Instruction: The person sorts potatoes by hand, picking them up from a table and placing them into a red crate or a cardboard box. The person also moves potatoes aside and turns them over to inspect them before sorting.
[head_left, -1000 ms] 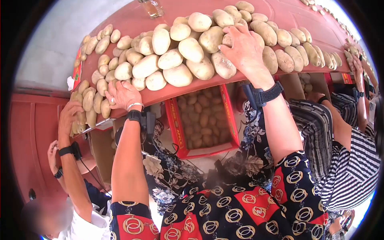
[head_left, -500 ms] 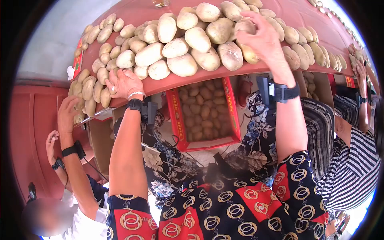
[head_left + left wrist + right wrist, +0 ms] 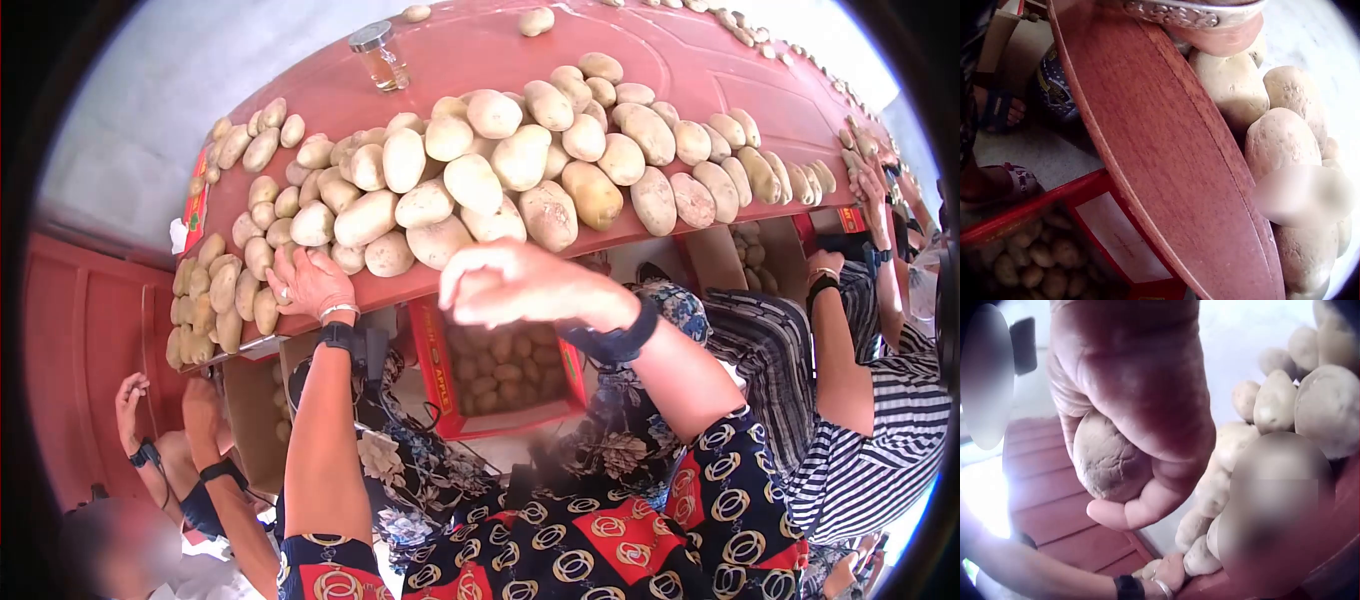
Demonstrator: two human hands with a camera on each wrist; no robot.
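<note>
My right hand (image 3: 535, 282) is in front of the table edge and over the near side of the potato pile in the head view, blurred by motion. The right wrist view shows its fingers curled round a small potato (image 3: 1109, 456) with a creased skin. At the left my left hand (image 3: 314, 282), with a ring and a bracelet, rests at the table edge beside the small potatoes (image 3: 236, 290), fingers laid out. Larger pale potatoes (image 3: 440, 205) lie heaped along the red table (image 3: 480, 45) between and beyond the hands.
A red carton (image 3: 432, 370) of potatoes stands below the table edge, with a cardboard box (image 3: 252, 400) left of it. A lidded glass jar (image 3: 380, 58) stands behind the pile. Other people sit at both sides, one in a striped top (image 3: 880, 430).
My right hand has left the middle of the pile and swung left and toward me with a potato. The left hand stays. The left neighbour's hand has dropped from the table. The view has tilted.
</note>
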